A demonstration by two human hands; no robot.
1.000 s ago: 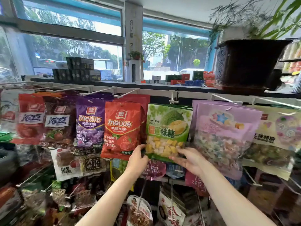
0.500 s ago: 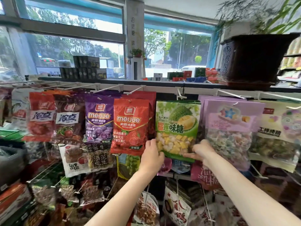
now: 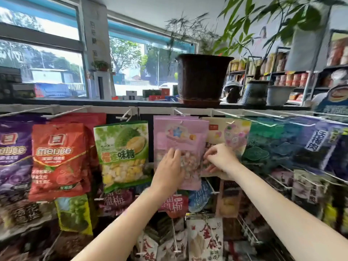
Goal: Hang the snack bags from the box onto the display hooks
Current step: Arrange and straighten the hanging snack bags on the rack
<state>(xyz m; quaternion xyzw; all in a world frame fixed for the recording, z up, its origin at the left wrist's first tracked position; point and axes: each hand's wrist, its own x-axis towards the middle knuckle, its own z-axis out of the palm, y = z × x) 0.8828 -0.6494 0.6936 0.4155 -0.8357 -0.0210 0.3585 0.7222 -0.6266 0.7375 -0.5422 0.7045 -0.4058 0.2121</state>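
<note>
- Pink candy bag [image 3: 179,140] hangs from a white display hook [image 3: 178,112] at the middle of the top row, with more pink bags stacked behind it.
- Left hand [image 3: 169,169] lies against the lower front of the pink bag, fingers fairly straight and pointing up, pressing on the clear window where the sweets show.
- Right hand [image 3: 219,160] sits at the pink bag's right edge, fingers curled; they seem to pinch that edge, though whether they grip the pink bag or the cream bag [image 3: 229,132] just behind it cannot be told.
- Green durian candy bag [image 3: 122,153] hangs just left of the pink one, on its own hook.
- Red jelly bag [image 3: 58,159] and a purple jelly bag [image 3: 13,155] hang farther left in the same row.
- Dark green and blue bags [image 3: 293,146] fill the hooks to the right, blurred.
- Lower rows hold more snack packs, many too blurred to read.
- Dark plant pot [image 3: 202,78] stands on the ledge above the rack, far behind the hooks, with windows [image 3: 43,68] to its left.
</note>
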